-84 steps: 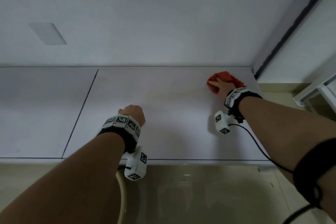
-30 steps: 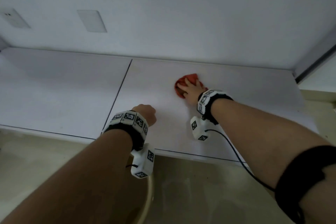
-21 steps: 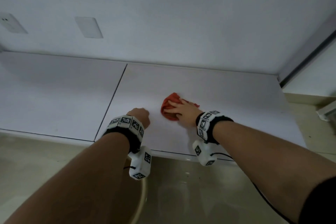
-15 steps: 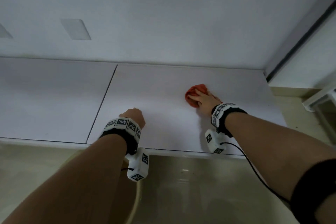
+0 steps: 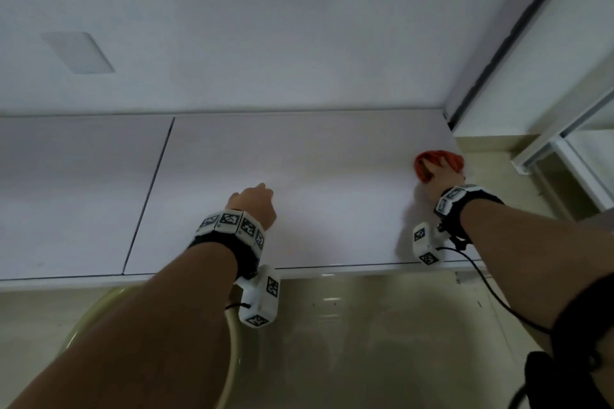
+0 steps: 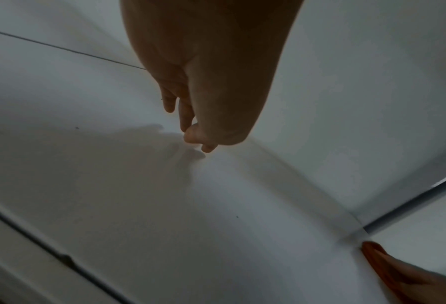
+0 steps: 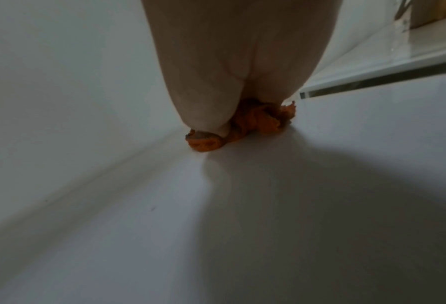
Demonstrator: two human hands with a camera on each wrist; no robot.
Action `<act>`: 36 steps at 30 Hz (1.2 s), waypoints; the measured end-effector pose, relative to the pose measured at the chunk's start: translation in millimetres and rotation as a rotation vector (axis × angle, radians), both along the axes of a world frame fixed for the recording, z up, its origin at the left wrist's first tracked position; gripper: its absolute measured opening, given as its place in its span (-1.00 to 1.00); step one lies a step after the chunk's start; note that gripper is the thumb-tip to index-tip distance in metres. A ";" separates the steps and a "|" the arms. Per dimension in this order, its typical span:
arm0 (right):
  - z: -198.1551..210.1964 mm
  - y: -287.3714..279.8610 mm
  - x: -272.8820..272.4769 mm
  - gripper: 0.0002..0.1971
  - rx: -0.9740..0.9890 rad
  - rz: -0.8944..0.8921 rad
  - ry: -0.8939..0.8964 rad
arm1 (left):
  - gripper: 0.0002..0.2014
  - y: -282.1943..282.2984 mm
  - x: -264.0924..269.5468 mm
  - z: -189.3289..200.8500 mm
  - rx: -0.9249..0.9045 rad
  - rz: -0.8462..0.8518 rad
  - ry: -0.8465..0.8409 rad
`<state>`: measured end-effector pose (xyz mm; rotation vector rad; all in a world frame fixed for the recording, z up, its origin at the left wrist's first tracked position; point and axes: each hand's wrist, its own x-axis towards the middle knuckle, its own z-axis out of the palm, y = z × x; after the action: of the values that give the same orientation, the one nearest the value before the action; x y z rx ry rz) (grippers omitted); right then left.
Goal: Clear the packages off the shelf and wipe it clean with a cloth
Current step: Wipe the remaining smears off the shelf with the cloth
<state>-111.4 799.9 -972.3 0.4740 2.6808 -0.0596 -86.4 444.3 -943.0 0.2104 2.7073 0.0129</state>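
The white shelf (image 5: pixel 332 156) carries no packages in any view. My right hand (image 5: pixel 440 176) grips a bunched orange-red cloth (image 5: pixel 420 167) and presses it on the shelf at its far right end, near the back corner. In the right wrist view the cloth (image 7: pixel 263 121) bulges out under the hand (image 7: pixel 229 82) on the shelf (image 7: pixel 242 205). My left hand (image 5: pixel 255 202) rests mid-shelf, holding nothing. Seen from the left wrist, its loosely curled fingertips (image 6: pixel 208 147) touch the surface, and the cloth (image 6: pixel 372 255) shows far right.
A seam (image 5: pixel 149 192) splits the shelf into two panels. A white wall with a blank plate (image 5: pixel 78 51) stands behind. A dark vertical track (image 5: pixel 498 36) and a white frame (image 5: pixel 564 149) close off the right end. Below the front edge is a pale round rim (image 5: pixel 229 342).
My right hand has slid the cloth from the middle of the shelf to its right end. The left hand has stayed in place on the shelf.
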 end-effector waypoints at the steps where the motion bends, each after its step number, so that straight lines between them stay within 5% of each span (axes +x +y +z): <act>1: 1.3 -6.7 4.3 -0.36 -0.029 -0.041 0.008 | -0.67 -4.1 -0.3 1.0 -0.005 0.018 -0.007; 9: -2.5 -95.8 30.4 -0.33 -0.188 0.079 -0.004 | -0.60 -44.4 11.8 15.3 0.010 0.104 0.004; 15: 4.0 -201.9 56.3 -0.28 -0.327 0.388 -0.026 | -0.56 -94.3 49.4 37.5 0.021 0.208 0.012; 20: 17.0 -268.2 81.7 -0.56 -0.507 0.753 -0.052 | -0.52 -131.8 75.8 68.2 0.016 0.293 0.039; 25: 46.3 -255.6 70.9 -0.50 -0.649 0.439 0.268 | -0.50 -160.0 83.0 77.3 0.069 0.385 0.068; 29: 36.4 -245.7 48.9 -0.41 -0.399 0.192 0.157 | -0.50 -183.7 81.9 51.5 0.105 0.396 0.035; 36: 2.1 -320.9 42.3 -0.44 -0.285 0.285 0.100 | -0.58 -233.9 74.8 12.2 0.043 0.369 -0.051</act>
<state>-69.1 479.0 -970.2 -0.0005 2.7479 -0.3845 -11.6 210.4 -930.8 -0.2744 2.6573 0.1818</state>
